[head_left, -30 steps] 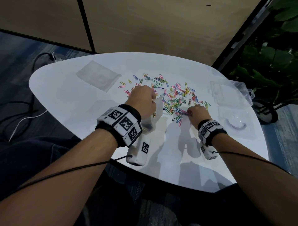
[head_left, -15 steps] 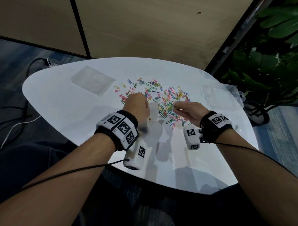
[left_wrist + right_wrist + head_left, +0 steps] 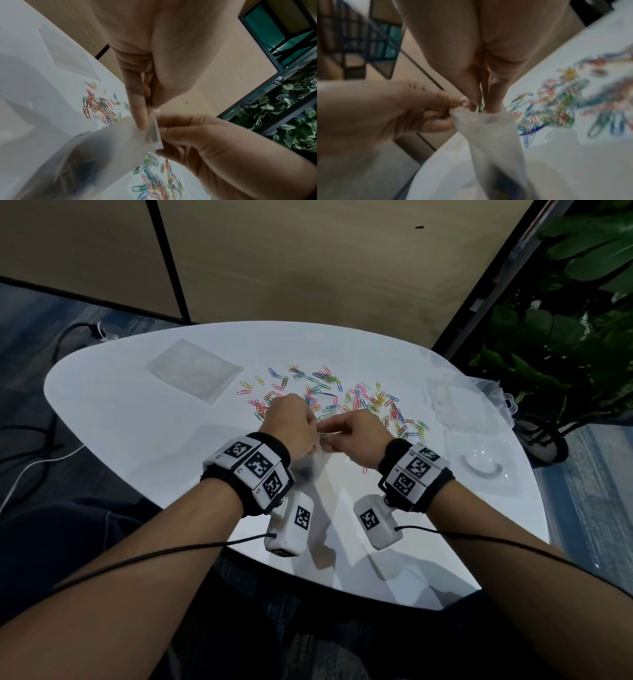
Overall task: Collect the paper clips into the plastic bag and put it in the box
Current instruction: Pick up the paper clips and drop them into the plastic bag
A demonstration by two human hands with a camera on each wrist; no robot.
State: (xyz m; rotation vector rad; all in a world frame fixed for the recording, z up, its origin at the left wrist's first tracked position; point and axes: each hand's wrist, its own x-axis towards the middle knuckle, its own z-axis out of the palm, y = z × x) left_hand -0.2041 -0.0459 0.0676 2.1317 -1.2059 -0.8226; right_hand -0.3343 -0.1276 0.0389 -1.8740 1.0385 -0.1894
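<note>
Many coloured paper clips [image 3: 359, 398] lie scattered across the middle of the white table [image 3: 137, 433]. My left hand [image 3: 306, 436] pinches the rim of a small clear plastic bag [image 3: 106, 152] and holds it up, mouth upward, above the table's near half. My right hand [image 3: 481, 104] meets it from the right, its fingertips pinched on a few paper clips [image 3: 479, 108] and pushed into the mouth of the bag [image 3: 489, 129]. A dark clump shows through the bag's lower part. The clear plastic box [image 3: 459, 409] lies with its lid folded back at the table's right edge.
A flat stack of spare clear bags [image 3: 193, 371] lies at the far left of the table. A potted plant [image 3: 565, 344] stands beyond the right edge, a wooden wall behind. Cables [image 3: 34, 460] run over the floor on the left.
My right hand has lifted from the clip pile and swung left to the bag's mouth with clips pinched in it. The left hand kept holding the bag and rose slightly.
</note>
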